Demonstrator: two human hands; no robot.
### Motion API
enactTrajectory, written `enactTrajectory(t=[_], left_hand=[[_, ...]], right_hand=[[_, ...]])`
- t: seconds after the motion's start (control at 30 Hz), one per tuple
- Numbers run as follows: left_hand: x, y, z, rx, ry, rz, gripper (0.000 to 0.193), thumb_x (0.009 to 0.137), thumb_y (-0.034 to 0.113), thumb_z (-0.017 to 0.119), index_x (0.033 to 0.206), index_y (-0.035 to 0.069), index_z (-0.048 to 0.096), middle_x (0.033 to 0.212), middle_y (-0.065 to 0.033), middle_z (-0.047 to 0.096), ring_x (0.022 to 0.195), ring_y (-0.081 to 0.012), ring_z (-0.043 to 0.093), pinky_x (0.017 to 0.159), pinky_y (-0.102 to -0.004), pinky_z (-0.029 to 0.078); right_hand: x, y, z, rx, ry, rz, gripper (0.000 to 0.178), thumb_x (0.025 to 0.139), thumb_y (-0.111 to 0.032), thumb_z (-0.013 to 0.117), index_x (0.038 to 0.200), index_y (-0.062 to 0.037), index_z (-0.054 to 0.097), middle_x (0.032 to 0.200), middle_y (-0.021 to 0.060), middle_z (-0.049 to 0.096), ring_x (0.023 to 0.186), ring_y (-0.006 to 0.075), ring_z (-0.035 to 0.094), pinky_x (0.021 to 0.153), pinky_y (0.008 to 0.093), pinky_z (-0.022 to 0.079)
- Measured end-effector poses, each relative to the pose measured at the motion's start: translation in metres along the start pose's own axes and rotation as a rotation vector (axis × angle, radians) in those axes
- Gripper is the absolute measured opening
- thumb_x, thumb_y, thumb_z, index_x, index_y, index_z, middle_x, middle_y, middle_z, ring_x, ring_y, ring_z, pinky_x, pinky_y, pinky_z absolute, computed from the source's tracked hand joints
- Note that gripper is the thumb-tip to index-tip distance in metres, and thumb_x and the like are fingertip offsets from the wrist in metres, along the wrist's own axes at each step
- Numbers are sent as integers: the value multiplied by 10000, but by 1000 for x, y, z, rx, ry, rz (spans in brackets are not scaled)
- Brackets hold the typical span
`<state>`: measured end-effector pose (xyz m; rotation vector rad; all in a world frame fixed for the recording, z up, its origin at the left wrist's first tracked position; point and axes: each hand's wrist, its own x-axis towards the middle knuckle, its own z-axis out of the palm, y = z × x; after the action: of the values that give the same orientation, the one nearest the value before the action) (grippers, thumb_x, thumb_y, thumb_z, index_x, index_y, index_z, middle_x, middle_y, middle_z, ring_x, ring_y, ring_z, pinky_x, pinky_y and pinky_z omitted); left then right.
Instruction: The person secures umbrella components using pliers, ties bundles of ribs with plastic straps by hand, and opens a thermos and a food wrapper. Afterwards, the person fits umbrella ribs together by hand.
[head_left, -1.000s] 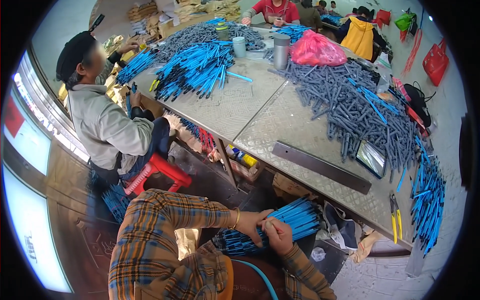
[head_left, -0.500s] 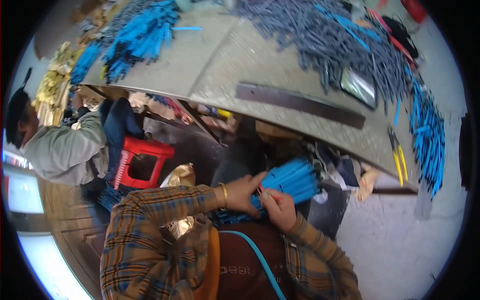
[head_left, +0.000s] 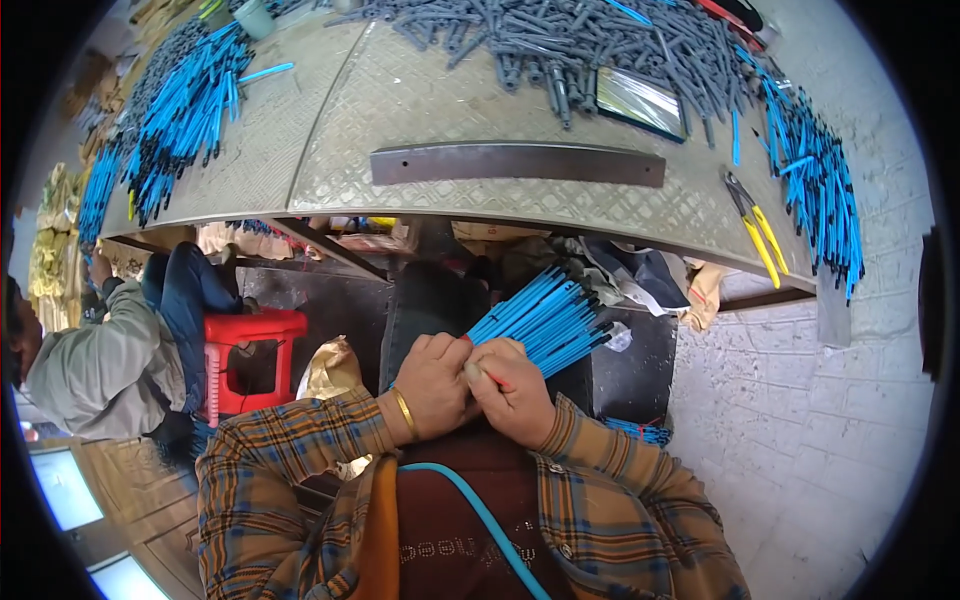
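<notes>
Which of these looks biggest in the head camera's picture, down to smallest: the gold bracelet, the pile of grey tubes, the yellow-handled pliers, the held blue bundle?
1. Pile of grey tubes, cut off by the picture's edge
2. Held blue bundle, partly hidden
3. Yellow-handled pliers
4. Gold bracelet

Smooth plastic rods (head_left: 545, 322), matt metal bar (head_left: 515, 164), glossy plastic stool (head_left: 275, 325), rough-textured tabletop (head_left: 340, 150)

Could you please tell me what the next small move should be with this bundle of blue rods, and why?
I would probably draw the red strip snug with the right hand while the left hand steadies the bundle of blue rods: the strip pokes out of the right hand, both hands meet at the near end, and the far end spreads unevenly.
</notes>
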<state>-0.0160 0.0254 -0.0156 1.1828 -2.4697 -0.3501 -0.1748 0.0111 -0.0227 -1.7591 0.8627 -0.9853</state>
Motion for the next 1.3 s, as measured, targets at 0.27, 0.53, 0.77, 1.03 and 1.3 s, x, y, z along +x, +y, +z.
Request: enactTrajectory(t=[0.27, 0.53, 0.77, 1.03, 1.3], left_hand=[[-1, 3, 6, -75, 17, -61, 288, 602, 183, 686, 822, 47, 559, 861, -107, 496, 752, -274, 470, 654, -375, 380], [7, -5, 5, -243, 88, -31, 151, 649, 96, 640, 768, 54, 557, 762, -94, 514, 690, -279, 495, 619, -382, 402], [6, -17, 2, -608, -34, -151, 62, 786, 64, 588, 842, 40, 598, 827, -117, 578, 750, -312, 545, 677, -364, 446], [14, -15, -2, -622, -3, -66, 86, 835, 100, 577, 818, 25, 614, 775, -114, 576, 731, -281, 560, 658, -349, 448], [13, -33, -2, -813, -127, -84, 136, 852, 117, 565, 796, 3, 613, 753, -88, 556, 712, -216, 558, 637, -315, 439]], right_hand=[[0, 0, 0, -71, 46, -59, 108, 832, -111, 556, 746, -47, 570, 831, 82, 582, 785, 244, 531, 765, 329, 383], [-8, -5, -9, 127, -7, 141, 142, 861, -145, 543, 770, -48, 593, 905, 88, 597, 892, 247, 526, 847, 341, 373], [31, -37, -69, 406, 135, 183, 241, 886, -114, 503, 1107, -34, 555, 1005, 123, 585, 876, 178, 561, 771, 281, 445], [33, -9, -55, -583, -511, -185, 213, 818, -145, 572, 1008, -48, 560, 829, 110, 579, 735, 274, 578, 650, 351, 471], [15, -1, -61, -512, -556, -112, 107, 799, -170, 590, 807, -68, 559, 699, 86, 553, 662, 303, 552, 592, 403, 441]])
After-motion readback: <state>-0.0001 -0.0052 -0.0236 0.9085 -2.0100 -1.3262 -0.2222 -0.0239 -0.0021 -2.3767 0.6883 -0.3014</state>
